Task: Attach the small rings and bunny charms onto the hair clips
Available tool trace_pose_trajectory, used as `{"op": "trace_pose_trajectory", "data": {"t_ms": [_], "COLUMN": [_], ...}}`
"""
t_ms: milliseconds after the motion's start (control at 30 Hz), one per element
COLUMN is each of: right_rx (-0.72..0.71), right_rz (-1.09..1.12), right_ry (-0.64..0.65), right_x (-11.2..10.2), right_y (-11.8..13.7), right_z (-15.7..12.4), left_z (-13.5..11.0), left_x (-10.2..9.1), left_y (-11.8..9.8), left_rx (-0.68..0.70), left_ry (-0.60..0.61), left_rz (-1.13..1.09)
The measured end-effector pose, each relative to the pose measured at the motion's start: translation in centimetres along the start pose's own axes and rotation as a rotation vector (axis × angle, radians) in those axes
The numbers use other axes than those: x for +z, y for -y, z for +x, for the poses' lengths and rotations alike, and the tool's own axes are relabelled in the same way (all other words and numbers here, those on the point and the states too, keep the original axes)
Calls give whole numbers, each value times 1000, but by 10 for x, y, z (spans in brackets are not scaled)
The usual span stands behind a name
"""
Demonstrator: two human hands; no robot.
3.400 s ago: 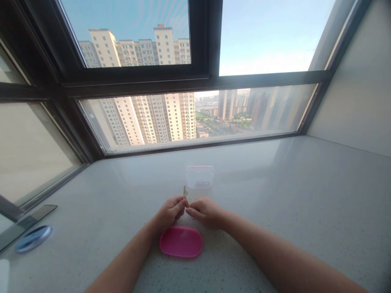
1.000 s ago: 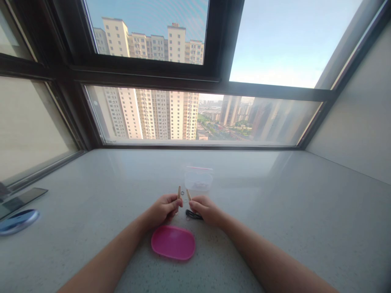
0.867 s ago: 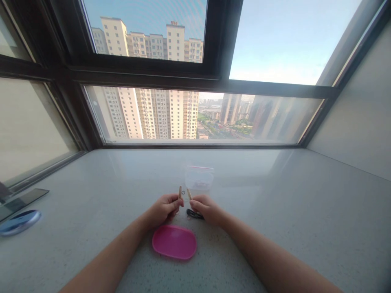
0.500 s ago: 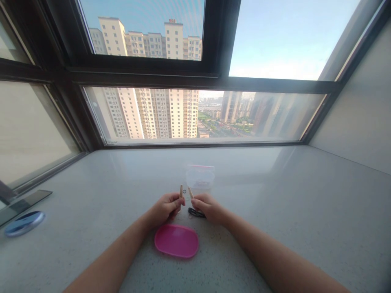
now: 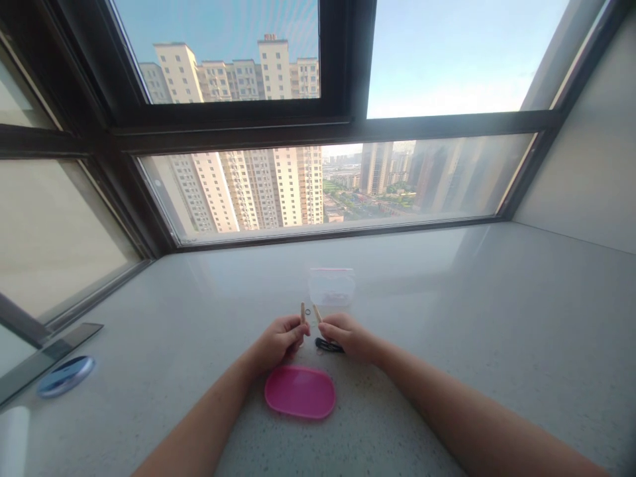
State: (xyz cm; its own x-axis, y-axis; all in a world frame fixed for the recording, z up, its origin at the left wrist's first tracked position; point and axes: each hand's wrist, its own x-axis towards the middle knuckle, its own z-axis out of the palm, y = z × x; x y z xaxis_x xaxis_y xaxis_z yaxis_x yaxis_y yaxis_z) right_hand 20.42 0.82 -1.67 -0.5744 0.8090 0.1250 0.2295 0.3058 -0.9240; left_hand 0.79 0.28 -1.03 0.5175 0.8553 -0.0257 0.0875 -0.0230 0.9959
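My left hand (image 5: pixel 283 339) is closed, pinching a small wooden stick (image 5: pixel 303 311) upright between thumb and fingers. Opposite it, my right hand (image 5: pixel 350 336) pinches another small wooden stick (image 5: pixel 317 313), tilted toward the left. Both look like clothespin pieces, and their lower parts are hidden by the fingers. A tiny dark ring (image 5: pixel 307 312) shows in the gap between them. Partly under my right hand lies a black looped item (image 5: pixel 328 345), perhaps a hair clip. The pink oval tray (image 5: pixel 300 393) rests on the counter just in front of my left wrist.
Beyond the hands lies a clear plastic bag (image 5: pixel 332 286) with small things inside. To the left are a blue oval object (image 5: pixel 66 376), a flat dark glassy panel (image 5: pixel 54 361) and a white object (image 5: pixel 14 440). A dark-framed window (image 5: pixel 342 232) bounds the speckled counter (image 5: pixel 447 298) behind.
The view has tilted and shifted, bringing a white object into sight at lower left. Both hands keep their pinch on the wooden sticks, at about the same distance apart.
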Motion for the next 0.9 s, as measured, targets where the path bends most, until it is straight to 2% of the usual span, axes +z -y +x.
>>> {"op": "trace_pose_trajectory", "data": {"t_ms": [900], "right_rx": [10], "right_rz": [-13], "right_ry": [-6], "right_x": [0], "right_y": [2], "right_z": [-1], "left_z": [0], "left_x": [0], "left_y": [0], "left_rx": [-29], "left_ry": [-9], "left_rz": [-44]}}
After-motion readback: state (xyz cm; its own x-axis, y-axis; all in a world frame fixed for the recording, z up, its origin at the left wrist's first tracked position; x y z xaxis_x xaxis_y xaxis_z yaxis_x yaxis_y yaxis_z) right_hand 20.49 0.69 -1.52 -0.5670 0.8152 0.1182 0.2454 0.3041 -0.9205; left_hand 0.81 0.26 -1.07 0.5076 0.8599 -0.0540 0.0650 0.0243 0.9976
